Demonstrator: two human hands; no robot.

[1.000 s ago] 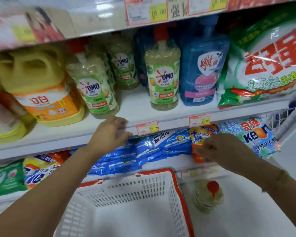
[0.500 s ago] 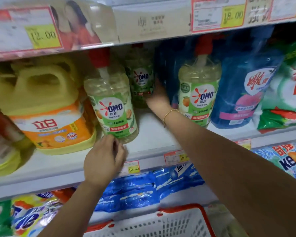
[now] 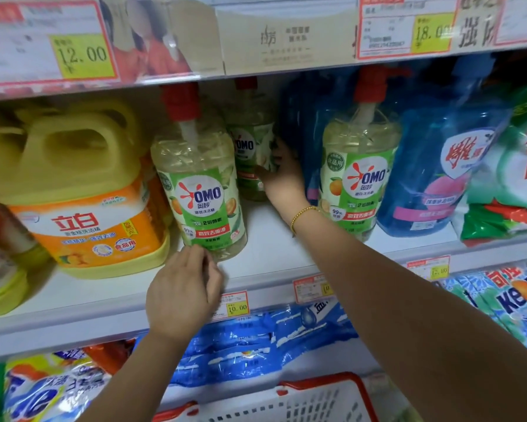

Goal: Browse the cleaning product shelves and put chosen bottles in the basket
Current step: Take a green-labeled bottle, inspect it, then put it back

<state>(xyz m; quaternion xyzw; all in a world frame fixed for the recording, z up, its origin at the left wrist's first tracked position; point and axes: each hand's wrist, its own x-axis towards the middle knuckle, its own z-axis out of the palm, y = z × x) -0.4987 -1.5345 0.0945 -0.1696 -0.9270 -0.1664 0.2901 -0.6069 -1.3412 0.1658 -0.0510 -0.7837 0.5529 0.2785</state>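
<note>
On the middle shelf (image 3: pixel 274 257), three green-labelled bottles of pale yellow soap stand upright, each with a red pump top. The front bottle (image 3: pixel 200 190) is near the shelf's edge. The back bottle (image 3: pixel 248 153) stands deeper in, at about one o'clock from it and partly hidden behind it. The third bottle (image 3: pixel 359 178) stands well apart at three o'clock.

The right hand (image 3: pixel 282 178) reaches into the gap between them and holds the back bottle by its right side, thumb across the label and fingers gone round behind. A gold bracelet (image 3: pixel 302 214) sits on that wrist. The left hand (image 3: pixel 183 296) is at six o'clock from the front bottle, over the shelf's front lip, with its fingers loosely bent and gripping nothing. Its fingertips are right at the bottle's foot, though I cannot tell whether they touch it.

At nine o'clock from the front bottle, just beside it, is a big yellow jug (image 3: pixel 73 190) with an orange label. At three o'clock from the third bottle leans a blue pouch (image 3: pixel 445 178), then a green and white bag (image 3: pixel 512 184). A price tag (image 3: pixel 236 307) reading 10.00 hangs on the shelf's lip by the left hand. Blue bags (image 3: pixel 256 339) lie on the shelf below. At six o'clock in the view, lowest of all, shows the top of a white basket (image 3: pixel 305 403) with red trim; its inside is out of sight.
</note>
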